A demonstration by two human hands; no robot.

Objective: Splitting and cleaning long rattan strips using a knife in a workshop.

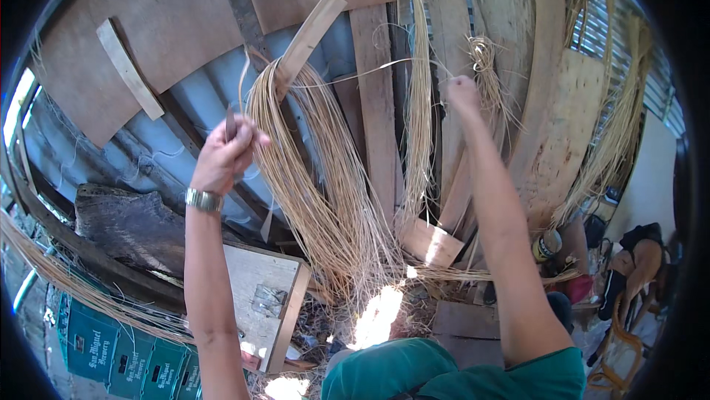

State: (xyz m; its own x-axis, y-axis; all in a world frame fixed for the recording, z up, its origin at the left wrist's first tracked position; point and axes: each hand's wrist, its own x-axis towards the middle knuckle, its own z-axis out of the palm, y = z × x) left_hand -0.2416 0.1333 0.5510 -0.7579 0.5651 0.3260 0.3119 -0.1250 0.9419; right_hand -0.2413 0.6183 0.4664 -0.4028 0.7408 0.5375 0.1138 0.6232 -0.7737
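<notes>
**Rattan strands against a patched wall**

The left hand (225, 152) is clenched around a small blade and one strand of the hanging rattan bundle (318, 178). The right hand (462, 93) is fisted on a thin strand pulled taut. Behind them stand corrugated sheeting (192, 104) and leaning wooden planks (377, 97). Green crates (126, 359) sit low on the left, and litter covers the sunlit floor (377, 315).

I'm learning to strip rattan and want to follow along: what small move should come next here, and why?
Probably draw the right hand farther away: it grips a thin strand stretched taut toward the left hand, which holds a small blade at the hanging rattan bundle.
</notes>
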